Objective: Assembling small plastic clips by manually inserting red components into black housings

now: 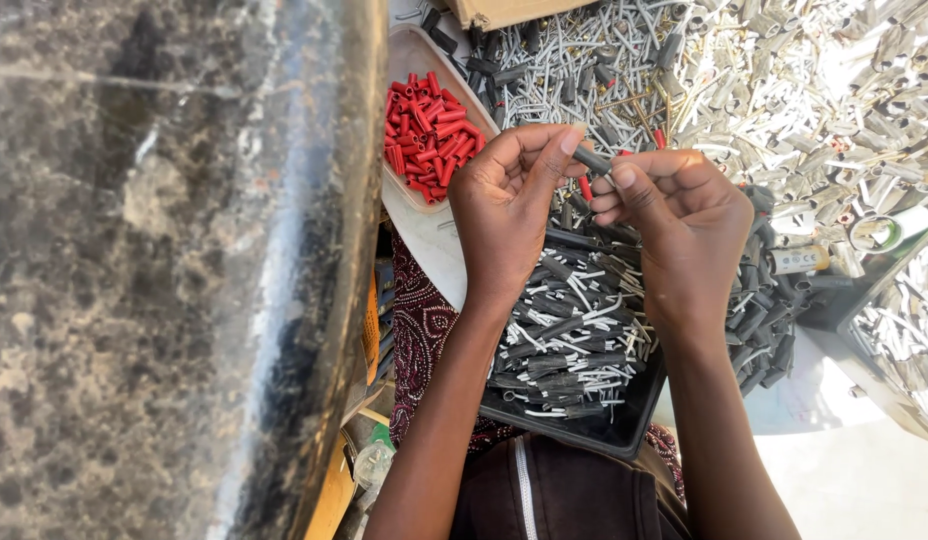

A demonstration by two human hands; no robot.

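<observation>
Sleeve: a short dark grey tube (591,158) pinched between both hands, above the black tray; a small red piece (585,187) shows just under it.
Left hand: (509,200) fingers curled, thumb and forefinger closed on the tube's left end.
Right hand: (684,220) fingers bent, tips closed on the tube's right end.
Black tray: (609,430) on the lap, under the wrists, filled with dark tubes with white wire ends.
Pale tray: (412,50) left of the hands, holding red tubes (429,135).
Heap: white and grey tubes (784,80) piled beyond the hands, spread to the right.
</observation>
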